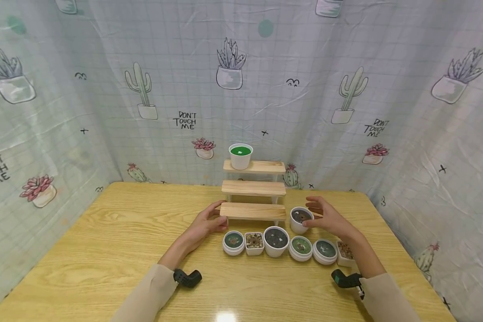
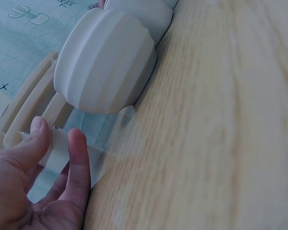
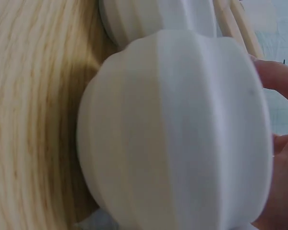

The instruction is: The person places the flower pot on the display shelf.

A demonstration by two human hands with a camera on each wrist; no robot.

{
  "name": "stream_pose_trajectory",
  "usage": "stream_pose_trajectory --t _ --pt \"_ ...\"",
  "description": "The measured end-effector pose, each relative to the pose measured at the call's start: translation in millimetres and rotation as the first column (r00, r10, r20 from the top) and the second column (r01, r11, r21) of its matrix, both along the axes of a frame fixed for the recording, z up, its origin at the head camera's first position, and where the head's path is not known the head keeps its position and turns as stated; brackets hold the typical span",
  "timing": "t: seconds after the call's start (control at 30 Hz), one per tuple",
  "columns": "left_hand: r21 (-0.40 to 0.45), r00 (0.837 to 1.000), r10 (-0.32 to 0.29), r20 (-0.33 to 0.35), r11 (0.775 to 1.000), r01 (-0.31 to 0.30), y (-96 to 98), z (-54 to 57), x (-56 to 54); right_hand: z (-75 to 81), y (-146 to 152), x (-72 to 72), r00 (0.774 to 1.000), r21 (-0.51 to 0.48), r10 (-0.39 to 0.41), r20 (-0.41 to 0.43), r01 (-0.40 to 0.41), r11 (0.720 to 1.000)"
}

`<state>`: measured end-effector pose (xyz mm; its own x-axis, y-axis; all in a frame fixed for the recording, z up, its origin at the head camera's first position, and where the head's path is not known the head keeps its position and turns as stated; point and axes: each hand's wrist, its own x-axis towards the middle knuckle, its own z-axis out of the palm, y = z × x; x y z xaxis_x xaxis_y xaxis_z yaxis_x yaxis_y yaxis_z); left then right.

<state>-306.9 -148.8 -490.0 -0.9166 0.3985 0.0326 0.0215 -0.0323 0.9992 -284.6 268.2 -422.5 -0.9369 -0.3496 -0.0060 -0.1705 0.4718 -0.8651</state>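
A three-step stand (image 1: 252, 211) has wooden treads and clear sides. My left hand (image 1: 203, 226) holds its left end low down; in the left wrist view thumb and fingers (image 2: 78, 158) lie on either side of the clear panel. My right hand (image 1: 326, 217) reaches around the right side of a white pot (image 1: 297, 227) with dark filling, thumb at its front rim, other fingers spread behind. This pot stands at the stand's right end. In the right wrist view a ribbed white pot (image 3: 182, 129) hides most of that hand.
A white pot with a green top (image 1: 240, 161) stands on the highest tread. Several small pots line up before the stand, among them a square pebble-filled one (image 1: 254, 243), a taller dark-filled one (image 1: 276, 247) and a green-topped one (image 1: 301, 255). A printed curtain (image 1: 177, 89) hangs behind the wooden table (image 1: 145, 210).
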Motion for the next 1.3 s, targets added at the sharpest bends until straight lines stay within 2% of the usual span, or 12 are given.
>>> stream_pose_trajectory --t 0.23,0.67,0.93,1.3 --pt "0.013 1.0 0.0 0.01 1.0 0.0 -0.3 -0.9 1.1 -5.9 -1.7 -1.1 1.0 0.008 0.011 0.007 -0.011 1.0" --pt "0.008 1.0 0.004 0.011 1.0 -0.004 -1.8 -1.3 3.3 -11.7 -4.6 -3.9 0.999 0.084 0.046 0.028 -0.048 0.995" --pt "-0.003 1.0 0.001 0.009 1.0 -0.001 -3.0 -1.2 2.8 -16.2 -6.3 -4.9 0.998 0.064 0.057 0.029 -0.059 0.996" --pt "0.0 1.0 -0.012 -0.004 1.0 0.012 -1.0 2.4 1.4 -18.9 -4.4 -7.2 0.999 0.051 0.035 -0.017 -0.034 0.998"
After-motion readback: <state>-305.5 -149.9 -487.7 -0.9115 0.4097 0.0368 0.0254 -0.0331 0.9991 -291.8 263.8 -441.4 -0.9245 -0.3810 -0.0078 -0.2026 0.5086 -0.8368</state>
